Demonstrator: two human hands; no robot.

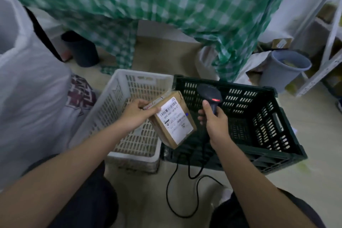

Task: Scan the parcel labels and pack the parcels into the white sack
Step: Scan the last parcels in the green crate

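A head-worn camera looks down at a pale beige floor (148,187) in a storage room. A green and white checked cloth (166,5) hangs across the top of the view, its hem reaching the floor.

At the far left stands the white sack (27,89), tall and bulging, its mouth at the upper left. Just beside it a patterned maroon and white bag (81,94) lies on the floor. Behind, a dark bin (81,50) sits partly under the cloth.

Next comes a white slotted plastic crate (129,152), and touching its right side a dark green slotted crate (259,126).

Above the seam between the crates, the left hand (137,114) grips a brown cardboard parcel (172,118) by its upper left corner, thumb on top. The parcel is tilted, its white barcode label (175,120) facing up.

Just right of it, the right hand (214,122) is curled round the handle of a black barcode scanner (209,92), whose head shows a red light. Its black cable (177,190) loops across the floor between the person's dark-clothed knees.

At the far right a grey bucket (285,68) stands near a white metal shelf frame (325,42) with cardboard boxes, blurred.
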